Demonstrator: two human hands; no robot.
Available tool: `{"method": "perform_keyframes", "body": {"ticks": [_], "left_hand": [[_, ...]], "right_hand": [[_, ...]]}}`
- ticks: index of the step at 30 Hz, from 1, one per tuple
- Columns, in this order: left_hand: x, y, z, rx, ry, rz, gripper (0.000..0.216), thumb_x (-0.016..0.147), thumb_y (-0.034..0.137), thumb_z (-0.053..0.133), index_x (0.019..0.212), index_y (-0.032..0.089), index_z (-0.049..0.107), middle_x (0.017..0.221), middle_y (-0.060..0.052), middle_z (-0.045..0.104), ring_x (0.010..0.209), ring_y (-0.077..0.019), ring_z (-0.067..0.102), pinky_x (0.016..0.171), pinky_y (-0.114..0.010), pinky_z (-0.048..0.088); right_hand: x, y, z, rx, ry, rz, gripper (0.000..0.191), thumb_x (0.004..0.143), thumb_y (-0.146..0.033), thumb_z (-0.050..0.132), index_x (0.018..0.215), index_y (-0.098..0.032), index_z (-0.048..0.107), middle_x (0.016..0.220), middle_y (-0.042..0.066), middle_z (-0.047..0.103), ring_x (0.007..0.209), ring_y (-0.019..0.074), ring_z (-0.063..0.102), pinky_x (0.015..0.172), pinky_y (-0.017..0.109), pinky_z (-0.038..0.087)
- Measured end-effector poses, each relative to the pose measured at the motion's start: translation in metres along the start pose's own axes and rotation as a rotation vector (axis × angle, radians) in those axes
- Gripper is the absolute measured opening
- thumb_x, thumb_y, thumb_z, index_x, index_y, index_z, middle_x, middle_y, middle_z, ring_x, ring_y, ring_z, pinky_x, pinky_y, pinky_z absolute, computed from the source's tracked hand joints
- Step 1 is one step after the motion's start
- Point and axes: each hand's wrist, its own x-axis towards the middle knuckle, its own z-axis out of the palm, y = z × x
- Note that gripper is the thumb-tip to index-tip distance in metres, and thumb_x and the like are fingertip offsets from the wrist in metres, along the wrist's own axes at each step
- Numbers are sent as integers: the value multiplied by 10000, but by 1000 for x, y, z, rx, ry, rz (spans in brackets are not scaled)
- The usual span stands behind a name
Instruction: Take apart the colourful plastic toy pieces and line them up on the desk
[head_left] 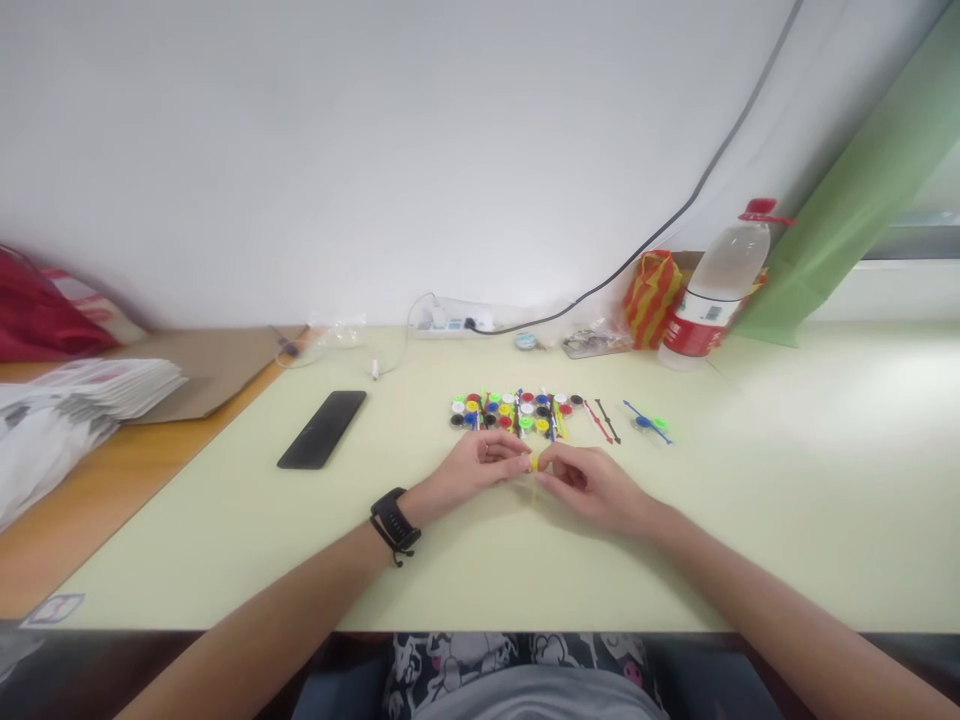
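Over the front middle of the table, my left hand (pixel 484 462) and my right hand (pixel 589 488) meet fingertip to fingertip at a small yellow plastic piece (pixel 534 463). Both pinch it, and its exact shape is mostly covered by the fingers. Just beyond the hands lies a cluster of small round discs (pixel 541 426) in several colours, with thin arrow-shaped strips among them. To their right are a red arrow strip (pixel 598 422) and a black arrow strip (pixel 608 421). Farther right, a blue arrow strip (pixel 647 421) lies by a green disc (pixel 660 425).
A black phone (pixel 322 430) lies left of the hands. Along the wall stand a power strip (pixel 450 325), a round tin (pixel 526 341), a striped bag (pixel 651 300) and a large bottle (pixel 716 290). Cardboard (pixel 217 370) and stacked papers (pixel 127 388) occupy the left side.
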Motion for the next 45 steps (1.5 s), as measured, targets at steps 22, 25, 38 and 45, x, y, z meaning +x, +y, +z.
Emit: {"method": "perform_keyframes", "body": {"ticks": [22,25,38,45], "left_hand": [[-1,5,0,-23,44,-64,388,833,485,807,1050,169,743,972,-94,775,862,-176,694,671,-248,460],[-1,5,1,-21,43,-71,397,834,485,804,1060,166,737,967,-94,772,859,-173,689,671,-246,457],[-1,5,1,-29,17,-43,384,839,484,801,1067,180,742,976,-80,764,866,-179,697,732,-272,511],[-2,7,2,-8,16,-38,381,849,492,788,1068,183,742,973,-74,763,832,-163,686,699,-256,487]], "right_hand": [[0,5,-6,-32,34,-57,513,1041,-405,475,577,-203,389,559,-49,331,518,101,312,543,283,270],[1,3,-6,-6,59,-39,513,1031,-418,499,587,-201,361,560,-46,342,531,102,320,541,276,266],[0,0,-1,21,26,-1,181,985,-373,577,1037,-210,636,632,-57,462,560,113,388,549,254,316],[-1,1,-1,4,-4,-10,184,991,-366,578,1069,-213,640,647,-60,474,571,110,403,560,255,316]]}}
